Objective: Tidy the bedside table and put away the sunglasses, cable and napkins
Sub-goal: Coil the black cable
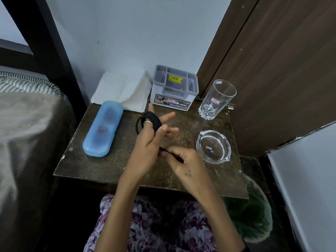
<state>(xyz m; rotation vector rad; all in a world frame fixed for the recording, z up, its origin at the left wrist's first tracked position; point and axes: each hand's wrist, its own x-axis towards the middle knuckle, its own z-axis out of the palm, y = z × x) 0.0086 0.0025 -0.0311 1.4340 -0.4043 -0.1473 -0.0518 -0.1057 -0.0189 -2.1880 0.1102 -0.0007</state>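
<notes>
A black cable (149, 119) is wound in several loops round the fingers of my left hand (151, 140), held above the middle of the bedside table (101, 166); its thumb presses on the coil. My right hand (183, 160) pinches the cable's loose end just below the left palm. A closed blue glasses case (103, 128) lies on the table's left side, with a dark shape showing faintly through it. A stack of white napkins (123, 90) lies at the back left against the wall.
A grey-lidded white box (174, 90) stands at the back centre. A tall clear glass (217, 99) stands at back right, a glass ashtray (213, 146) in front of it. A bed (27, 124) is left, a wooden door (272, 70) right, a green-lined bin (254, 211) below.
</notes>
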